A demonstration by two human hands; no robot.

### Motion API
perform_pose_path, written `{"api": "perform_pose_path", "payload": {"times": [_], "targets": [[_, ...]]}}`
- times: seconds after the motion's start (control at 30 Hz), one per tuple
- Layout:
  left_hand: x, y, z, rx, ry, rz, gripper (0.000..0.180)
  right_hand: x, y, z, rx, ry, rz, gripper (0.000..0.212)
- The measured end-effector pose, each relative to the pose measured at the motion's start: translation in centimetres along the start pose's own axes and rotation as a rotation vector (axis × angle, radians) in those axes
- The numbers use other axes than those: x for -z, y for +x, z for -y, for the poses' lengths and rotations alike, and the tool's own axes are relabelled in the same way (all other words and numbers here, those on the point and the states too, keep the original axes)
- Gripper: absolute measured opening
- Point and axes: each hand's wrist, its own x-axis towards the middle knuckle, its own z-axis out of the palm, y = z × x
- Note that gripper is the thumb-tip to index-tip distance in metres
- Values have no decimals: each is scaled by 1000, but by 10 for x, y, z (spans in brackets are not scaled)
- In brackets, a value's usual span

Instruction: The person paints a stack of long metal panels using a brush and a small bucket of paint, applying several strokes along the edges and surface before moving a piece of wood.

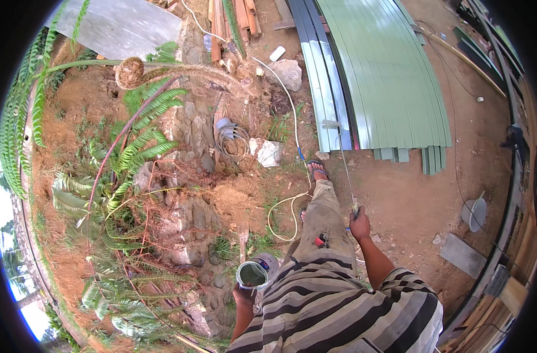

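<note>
Striped shirt cloth (339, 300) lies nearest the camera, and beyond it the right hand (359, 225) wraps tightly around the grip of a long-stemmed paint roller (346, 167), its head above or on the near end of the narrow dark panels (324, 88); contact is unclear. Beside the shirt, the left hand (243, 295) curls around a bucket (268, 265) near its rim, grey-green inside. Outward, wide green panels (386, 76) flank the narrow ones' right edge, while a pale hose (295, 126) crosses the ground (409, 200) beside a sandalled foot (319, 171).
</note>
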Motion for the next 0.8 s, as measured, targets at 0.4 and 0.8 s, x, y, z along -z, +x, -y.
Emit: {"api": "perform_pose_path", "payload": {"times": [0.4, 0.8], "targets": [[-75, 13, -16, 9, -16, 60, 41, 46, 18, 34, 4, -121, 47, 45], [-188, -73, -75, -53, -63, -94, 41, 65, 322, 236, -8, -47, -71, 32]]}}
